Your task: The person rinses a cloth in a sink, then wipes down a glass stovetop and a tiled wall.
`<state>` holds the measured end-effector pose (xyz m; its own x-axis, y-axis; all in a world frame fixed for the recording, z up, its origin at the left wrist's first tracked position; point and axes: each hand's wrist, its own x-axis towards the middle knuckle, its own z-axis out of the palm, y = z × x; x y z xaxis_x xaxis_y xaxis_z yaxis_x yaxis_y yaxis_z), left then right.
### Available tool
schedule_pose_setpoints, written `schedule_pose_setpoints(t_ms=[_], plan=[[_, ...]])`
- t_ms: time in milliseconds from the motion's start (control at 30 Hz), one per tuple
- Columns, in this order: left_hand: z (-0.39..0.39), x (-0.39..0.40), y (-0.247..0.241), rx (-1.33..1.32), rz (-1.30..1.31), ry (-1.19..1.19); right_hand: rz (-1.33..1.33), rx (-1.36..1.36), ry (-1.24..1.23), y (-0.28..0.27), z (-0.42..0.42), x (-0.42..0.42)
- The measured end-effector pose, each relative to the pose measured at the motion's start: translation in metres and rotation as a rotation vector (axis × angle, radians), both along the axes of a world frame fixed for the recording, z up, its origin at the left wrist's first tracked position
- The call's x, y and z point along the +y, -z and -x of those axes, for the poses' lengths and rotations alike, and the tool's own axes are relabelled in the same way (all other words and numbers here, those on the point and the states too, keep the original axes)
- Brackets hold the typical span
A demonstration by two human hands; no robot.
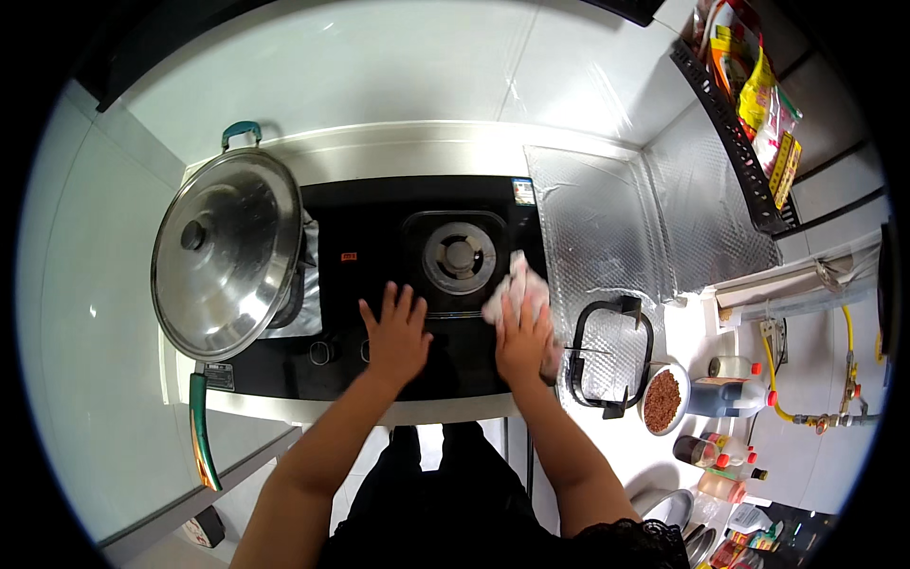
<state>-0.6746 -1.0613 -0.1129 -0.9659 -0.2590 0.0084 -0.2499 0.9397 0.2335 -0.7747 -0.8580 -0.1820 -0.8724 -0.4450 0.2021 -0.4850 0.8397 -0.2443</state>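
Observation:
A black glass gas hob (370, 206) lies before me, its bare right burner (459, 257) in view. My right hand (522, 341) presses a pale pinkish cloth (519, 284) onto the hob's right edge, close to that burner. With fingers spread and nothing held, my left hand (398, 334) rests on or just over the glass near the front; contact is hard to tell. It partly covers a control knob (366, 351). Another knob (321, 353) shows farther left. The black pan support (577, 355) sits off the hob, on the foil-covered counter to the right.
A lidded wok (227, 256) covers the left burner, its green handle (202, 434) jutting past the front edge. Right of the pan support stand a bowl of reddish-brown granules (662, 400) and several bottles (718, 395). Foil sheeting (597, 220) lines the counter beneath a black rack (732, 135) holding packets.

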Motion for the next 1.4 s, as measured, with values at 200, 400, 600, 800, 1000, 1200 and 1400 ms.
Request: schedule_pose_setpoints(t_ms=[200, 400, 600, 800, 1000, 1200, 1400], plan=[[-0.088, 0.028, -0.002, 0.32, -0.205, 0.093, 0.042, 0.014, -0.427, -0.009, -0.073, -0.042], [-0.113, 0.011, -0.01, 0.345, -0.265, 0.191, -0.021, -0.059, -0.776, -0.03, -0.039, -0.117], [-0.11, 0.0, -0.014, 0.45, -0.303, 0.196, 0.062, 0.085, -0.593, -0.018, -0.019, -0.015], [-0.107, 0.016, -0.005, 0.412, -0.373, 0.266, 0.298, -0.003, -0.12, -0.016, 0.049, 0.006], [-0.09, 0.03, -0.008, 0.357, -0.401, 0.367, 0.048, 0.089, -0.162, 0.018, 0.108, -0.035], [-0.081, 0.034, -0.003, 0.356, -0.424, 0.387, 0.081, 0.037, -0.227, -0.014, 0.008, 0.003], [-0.068, 0.036, -0.004, 0.377, -0.449, 0.377, 0.767, -0.254, -0.357, -0.019, -0.008, 0.037]])
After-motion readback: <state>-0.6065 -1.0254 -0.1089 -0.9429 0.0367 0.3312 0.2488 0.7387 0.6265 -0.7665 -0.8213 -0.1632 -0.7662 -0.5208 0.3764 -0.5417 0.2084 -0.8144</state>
